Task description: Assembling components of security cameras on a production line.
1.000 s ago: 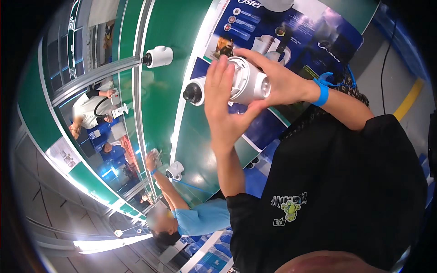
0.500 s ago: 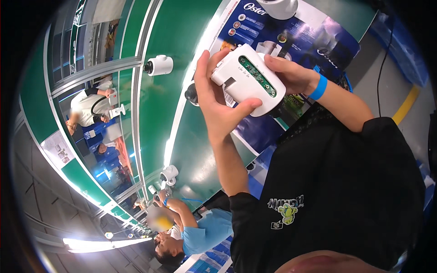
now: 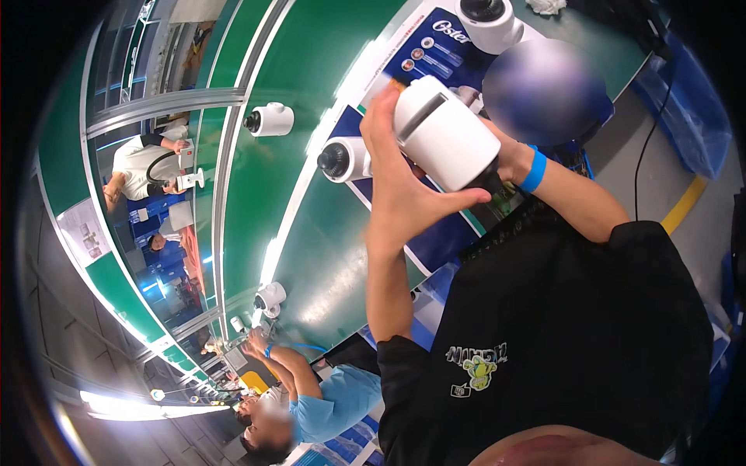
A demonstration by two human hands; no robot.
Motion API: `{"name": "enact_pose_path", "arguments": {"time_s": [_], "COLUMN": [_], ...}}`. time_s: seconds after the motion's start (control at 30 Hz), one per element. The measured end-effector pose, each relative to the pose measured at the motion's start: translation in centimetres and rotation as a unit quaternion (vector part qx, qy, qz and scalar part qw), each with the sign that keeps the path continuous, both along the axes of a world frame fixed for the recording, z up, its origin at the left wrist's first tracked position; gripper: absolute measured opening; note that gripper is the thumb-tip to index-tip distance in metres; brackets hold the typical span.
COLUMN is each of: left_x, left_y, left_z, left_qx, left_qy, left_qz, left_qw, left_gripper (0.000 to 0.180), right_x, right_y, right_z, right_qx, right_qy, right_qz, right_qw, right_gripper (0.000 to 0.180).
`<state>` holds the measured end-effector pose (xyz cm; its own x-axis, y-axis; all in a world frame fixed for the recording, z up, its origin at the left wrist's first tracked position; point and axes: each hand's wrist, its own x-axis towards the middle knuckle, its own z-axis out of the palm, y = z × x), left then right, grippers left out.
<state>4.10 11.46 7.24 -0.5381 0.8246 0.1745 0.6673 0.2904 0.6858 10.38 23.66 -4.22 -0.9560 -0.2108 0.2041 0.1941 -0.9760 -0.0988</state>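
A white rounded plastic appliance housing point(image 3: 454, 144) is held up between my hands above the bench, tilted, with a long dark slot on the side facing up. A black part point(image 3: 488, 175) shows at its lower right edge. My left hand point(image 3: 400, 186) wraps its left side, fingers at the upper edge and thumb stretched along the lower edge. My right hand point(image 3: 511, 155), with a blue band on the wrist, supports it from the right and behind; its fingers are mostly hidden by the housing. Just left of my left hand lies a similar white unit point(image 3: 359, 159) with a black ribbed end.
More white units stand on the green bench: one at the far edge point(image 3: 489, 23), one at the left point(image 3: 273, 119), one farther down point(image 3: 270, 297). A blue printed sheet point(image 3: 423, 58) lies beneath my hands. A co-worker in a blue shirt point(image 3: 338, 396) works at lower left.
The housing has been turned over in my hands: the face with the green circuit board strip is out of sight and the slotted side shows. My right hand has shifted behind it.
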Motion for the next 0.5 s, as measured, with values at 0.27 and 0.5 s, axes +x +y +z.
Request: {"name": "enact_pose_path", "arguments": {"time_s": [0.27,0.5], "left_x": [-0.1,-7.0], "left_y": [0.7,3.2], "left_z": [0.1,4.2], "left_qx": [0.025,-0.041], "left_qy": [0.062,0.233], "left_qz": [0.035,-0.013], "left_qw": [0.997,0.972], "left_gripper": [0.120,0.118], "right_x": [-1.5,-7.4], "right_y": [3.3,5.4], "right_z": [2.0,-1.7], "right_qx": [0.322,0.672], "right_qy": [-0.107,0.104], "right_qz": [-0.015,-0.204], "right_qw": [0.941,0.704], "right_gripper": [0.051,0.035]}}
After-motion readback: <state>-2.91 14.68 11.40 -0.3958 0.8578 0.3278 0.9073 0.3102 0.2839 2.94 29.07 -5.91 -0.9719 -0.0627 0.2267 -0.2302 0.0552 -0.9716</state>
